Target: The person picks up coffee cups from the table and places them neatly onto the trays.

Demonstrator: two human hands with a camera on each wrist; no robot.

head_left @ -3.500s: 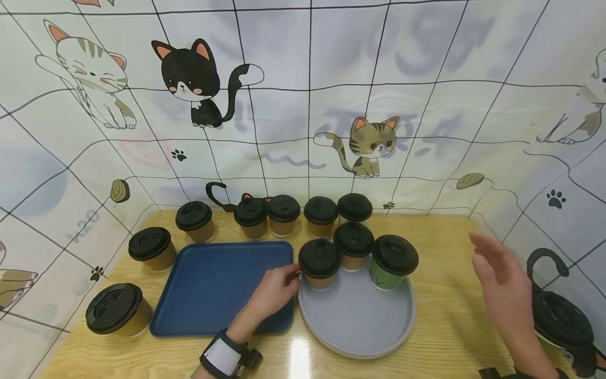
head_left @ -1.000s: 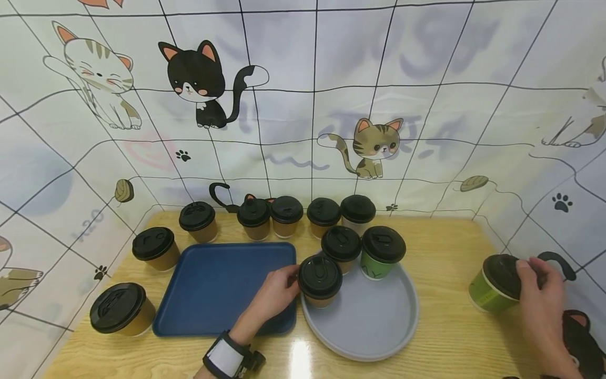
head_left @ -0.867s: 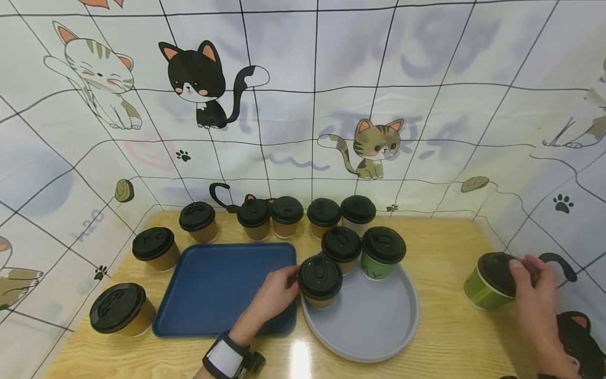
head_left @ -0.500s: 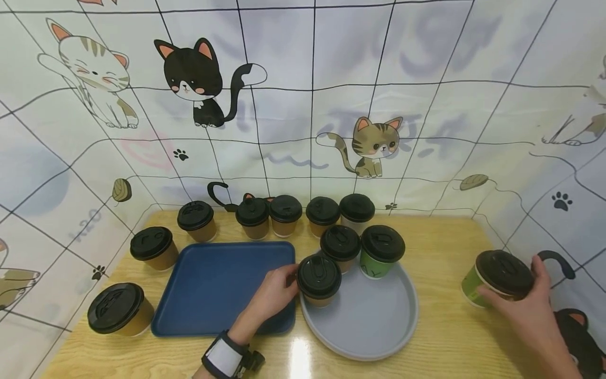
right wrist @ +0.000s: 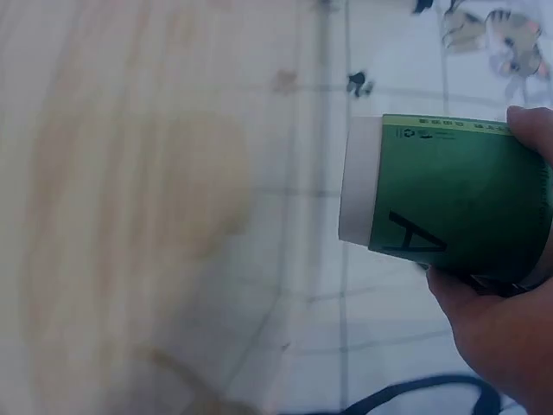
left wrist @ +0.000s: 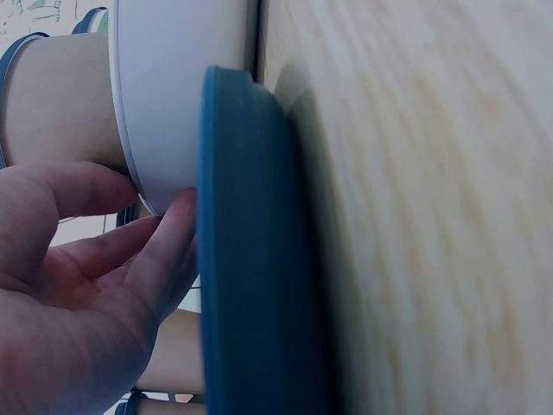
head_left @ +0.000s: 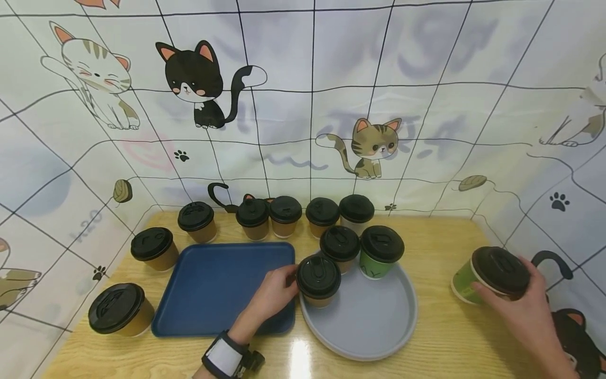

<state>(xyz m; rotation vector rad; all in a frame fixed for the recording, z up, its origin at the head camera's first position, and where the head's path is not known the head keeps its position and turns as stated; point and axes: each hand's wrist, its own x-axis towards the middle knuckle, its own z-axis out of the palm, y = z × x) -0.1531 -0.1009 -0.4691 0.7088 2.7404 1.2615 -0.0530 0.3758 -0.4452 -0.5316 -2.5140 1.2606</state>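
At the right of the head view, my right hand grips a green paper cup by its upper part, just under the black lid. The cup tilts, and its white base band and a letter A show in the right wrist view. My left hand pinches the left rim of a round grey tray, thumb above and fingers below, as the left wrist view shows. On that tray stand a brown cup at the front left, another brown cup and a green cup, all with black lids.
A blue rectangular tray lies left of the grey one, under my left forearm. Several black-lidded cups line the back, such as a white cup, and the left side, such as a brown cup. A cat-printed cloth encloses the wooden table.
My right hand, empty at first, has taken the green cup from the right edge and brought it slightly left. On the grey tray the cups have shifted. My left hand stays at the rim.
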